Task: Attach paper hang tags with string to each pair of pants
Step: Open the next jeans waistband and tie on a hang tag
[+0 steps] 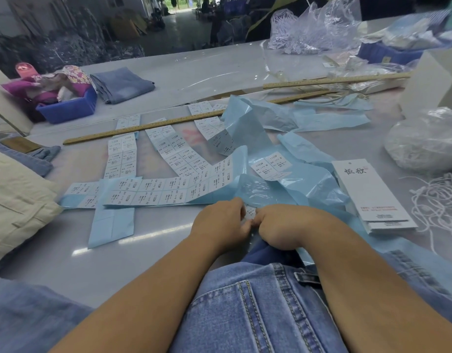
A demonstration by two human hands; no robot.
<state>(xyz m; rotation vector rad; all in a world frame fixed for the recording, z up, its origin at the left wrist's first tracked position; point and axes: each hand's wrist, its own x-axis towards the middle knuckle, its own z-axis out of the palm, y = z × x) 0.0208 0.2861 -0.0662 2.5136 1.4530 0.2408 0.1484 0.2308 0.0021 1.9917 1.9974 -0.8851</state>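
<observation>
Working at: the near edge of a pale grey glossy table, where both hands meet just beyond a pair of blue denim pants lying waistband-up under the forearms.
Left hand: the left hand has its fingers curled inward, tips pressed to a small white printed sticker between the two hands; it seems to be pinching that sticker or its backing, probably to steady it.
Right hand: the right hand is knuckles-up with fingers tucked under, meeting the left at the same sticker; what the hidden fingertips grip I cannot tell for sure, though a peeling pinch looks likely.
Sticker sheets: long strips of white size labels on light-blue backing paper lie spread flat ahead of the hands, likely so sizes read at a glance; spent, crumpled blue backing is pushed to the right.
Hang tags: a stack of tall white paper hang tags with red and black print sits just right of the hands, within easy reach of the right arm.
String: loose white cord lies tangled beside the tags, with a clear bag of more cord behind it.
Step, as I judge it: preparing a size label; no tag is on the pants yet.
</observation>
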